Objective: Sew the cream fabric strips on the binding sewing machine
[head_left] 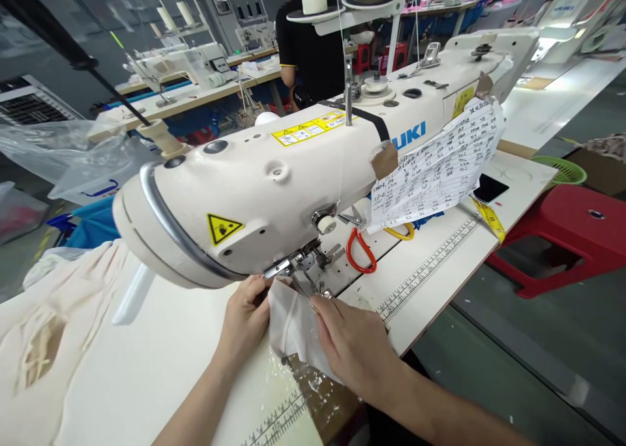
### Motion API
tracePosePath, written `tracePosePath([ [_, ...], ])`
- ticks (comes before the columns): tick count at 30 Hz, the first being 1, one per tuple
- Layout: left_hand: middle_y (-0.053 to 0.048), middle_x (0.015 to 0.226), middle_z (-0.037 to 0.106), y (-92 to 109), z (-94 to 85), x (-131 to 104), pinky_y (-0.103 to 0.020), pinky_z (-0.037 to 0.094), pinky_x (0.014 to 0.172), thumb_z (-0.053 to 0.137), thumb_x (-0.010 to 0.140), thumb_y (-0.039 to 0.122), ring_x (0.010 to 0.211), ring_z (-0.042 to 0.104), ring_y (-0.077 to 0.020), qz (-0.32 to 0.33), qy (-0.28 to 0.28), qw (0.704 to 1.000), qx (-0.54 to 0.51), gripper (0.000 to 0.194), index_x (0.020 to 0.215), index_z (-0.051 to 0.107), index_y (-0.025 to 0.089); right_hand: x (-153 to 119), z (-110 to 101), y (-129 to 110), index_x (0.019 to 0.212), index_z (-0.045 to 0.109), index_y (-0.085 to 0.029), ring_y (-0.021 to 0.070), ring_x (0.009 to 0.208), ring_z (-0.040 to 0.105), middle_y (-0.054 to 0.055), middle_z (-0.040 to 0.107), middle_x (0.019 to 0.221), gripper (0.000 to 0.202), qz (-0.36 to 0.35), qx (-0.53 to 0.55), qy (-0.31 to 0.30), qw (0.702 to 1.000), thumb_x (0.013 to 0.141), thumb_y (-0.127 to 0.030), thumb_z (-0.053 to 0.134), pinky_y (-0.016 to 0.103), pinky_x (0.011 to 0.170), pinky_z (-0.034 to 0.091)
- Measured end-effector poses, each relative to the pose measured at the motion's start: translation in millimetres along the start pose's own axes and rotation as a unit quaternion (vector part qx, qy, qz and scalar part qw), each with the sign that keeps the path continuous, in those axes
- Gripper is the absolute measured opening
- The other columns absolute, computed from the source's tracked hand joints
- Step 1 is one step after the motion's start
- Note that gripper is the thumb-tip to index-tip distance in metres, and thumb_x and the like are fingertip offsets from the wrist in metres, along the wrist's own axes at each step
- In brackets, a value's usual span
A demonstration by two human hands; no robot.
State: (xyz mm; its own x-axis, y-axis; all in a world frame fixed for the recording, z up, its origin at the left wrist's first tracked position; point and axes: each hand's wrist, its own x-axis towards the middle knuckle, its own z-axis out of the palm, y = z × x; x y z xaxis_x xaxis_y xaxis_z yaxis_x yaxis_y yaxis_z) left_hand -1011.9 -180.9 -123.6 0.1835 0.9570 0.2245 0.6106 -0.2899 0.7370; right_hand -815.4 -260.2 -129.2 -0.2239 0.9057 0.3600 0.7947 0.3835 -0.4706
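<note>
A piece of white cloth (289, 322) with a raised seam hangs at the front of a white sewing machine (235, 192), its upper edge near the needle area (313, 263). My left hand (247, 315) pinches the cloth's left edge, thumb and fingers together. On the other side my right hand (359, 341) is closed at the cloth's right edge, fingertips close to the presser foot. Thin metal shows by those fingertips; whether it is held or part of the machine I cannot tell. The cloth's lower right is hidden behind my right hand.
Red-handled scissors (360, 253) lie beyond the needle area. A handwritten sheet (435, 165) hangs on the machine arm. A phone (490, 188), a yellow tape measure (490, 221) and a red stool (572, 231) are right. Pale fabric (59, 341) covers the left. A person (313, 48) stands behind.
</note>
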Motion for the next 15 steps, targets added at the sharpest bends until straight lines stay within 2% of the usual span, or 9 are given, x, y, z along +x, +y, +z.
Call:
tracePosePath([
  [6, -0.004, 0.081, 0.070, -1.3, -0.6, -0.4, -0.030, 0.051, 0.068, 0.058, 0.087, 0.055, 0.081, 0.066, -0.0217, 0.004, -0.003, 1.000, 0.002, 0.037, 0.077, 0.071, 0.022, -0.1, 1.7, 0.0, 0.121, 0.057, -0.012, 0.0237, 0.069, 0.071, 0.009, 0.074, 0.091, 0.027, -0.014, -0.010, 0.005, 1.000, 0.096, -0.010, 0.044, 0.033, 0.051, 0.047],
  [15, -0.004, 0.089, 0.071, -0.5, 1.0, -0.7, -0.033, 0.051, 0.075, 0.059, 0.086, 0.044, 0.084, 0.064, -0.0216, 0.054, -0.003, 0.996, 0.069, 0.023, 0.087, 0.070, 0.024, -1.4, 2.8, -0.9, 0.122, 0.057, -0.012, 0.0237, 0.066, 0.070, 0.007, 0.072, 0.089, 0.027, -0.015, -0.024, 0.003, 1.000, 0.096, -0.010, 0.048, 0.033, 0.049, 0.045],
])
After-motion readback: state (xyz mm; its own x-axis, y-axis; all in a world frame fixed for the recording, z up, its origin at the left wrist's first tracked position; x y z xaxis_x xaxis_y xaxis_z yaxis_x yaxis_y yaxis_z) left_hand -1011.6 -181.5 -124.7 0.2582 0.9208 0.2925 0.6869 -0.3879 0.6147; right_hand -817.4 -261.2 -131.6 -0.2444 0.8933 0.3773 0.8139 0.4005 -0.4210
